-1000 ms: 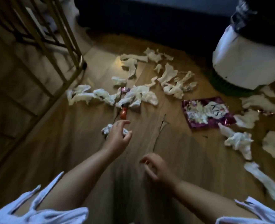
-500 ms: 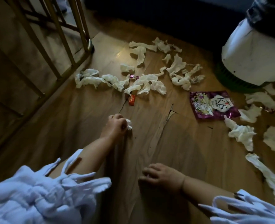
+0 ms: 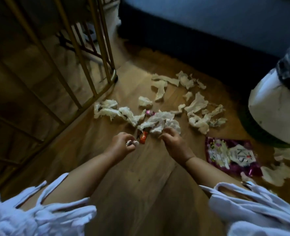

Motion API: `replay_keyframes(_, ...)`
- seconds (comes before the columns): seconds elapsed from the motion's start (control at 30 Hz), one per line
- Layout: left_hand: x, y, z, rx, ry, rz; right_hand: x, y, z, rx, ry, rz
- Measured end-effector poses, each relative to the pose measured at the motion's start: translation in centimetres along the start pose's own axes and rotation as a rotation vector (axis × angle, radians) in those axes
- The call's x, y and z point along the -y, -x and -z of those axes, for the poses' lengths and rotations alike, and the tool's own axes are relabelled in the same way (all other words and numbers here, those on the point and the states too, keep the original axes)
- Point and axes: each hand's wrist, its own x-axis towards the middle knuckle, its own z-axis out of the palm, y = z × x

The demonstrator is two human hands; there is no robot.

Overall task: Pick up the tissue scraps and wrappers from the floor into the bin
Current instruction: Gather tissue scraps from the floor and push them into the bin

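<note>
Both arms reach forward over the wooden floor (image 3: 140, 188), white sleeves (image 3: 38, 217) bunched at the near edge of the view. The left hand (image 3: 121, 144) holds a small tissue wad (image 3: 132, 143), its fingers (image 3: 126, 135) curled closed around it just above the boards. Just beside that wad, between the two hands, lies an orange wrapper (image 3: 143, 137). The right hand (image 3: 175, 144) is at the near edge of a crumpled tissue (image 3: 158, 122); its fingers (image 3: 168, 131) are curled and touching the paper, but I cannot tell whether they actually grip it. A small purple wrapper (image 3: 150, 113) sits just beyond that tissue. More tissue scraps are spread across the floor: a long twisted strip (image 3: 110, 111) to the left, near the foot of a gold metal frame (image 3: 96, 65), a torn cluster (image 3: 200, 116) to the right, and further pieces (image 3: 161, 87) beyond, towards a dark blue piece of furniture (image 3: 209, 23). A purple snack packet (image 3: 233, 155) lies flat on the floor to the right of the right forearm, with pale scraps (image 3: 277, 173) just past it. The bin (image 3: 273, 106), white with a dark liner at its top, stands at the right edge, well apart from both hands.
</note>
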Motion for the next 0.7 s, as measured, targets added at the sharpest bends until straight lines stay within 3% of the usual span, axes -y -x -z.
replay_keyframes(0.1, -4.1, -1.0, 4.1, 0.012, -0.008, 0.041, -0.3, -3.0, 4.2, -0.063, -0.132, -0.010)
replay_keyframes(0.23, -8.1, -4.2, 7.9, 0.085, -0.071, 0.035, 0.1, -6.7, 6.8, -0.117, -0.136, -0.064)
replay_keyframes(0.47, -5.2, -11.1, 8.7, 0.073, -0.190, 0.077, -2.4, -9.7, 1.8, 0.079, -0.111, -0.355)
replay_keyframes(0.57, -0.8, -13.6, 7.9, -0.119, -0.177, 0.062, -2.6, -9.9, -0.2, 0.073, -0.137, -0.431)
replay_keyframes(0.7, 4.8, -15.4, 7.1, -0.340, 0.066, 0.110, -2.2, -9.4, -1.1, -0.030, -0.210, -0.449)
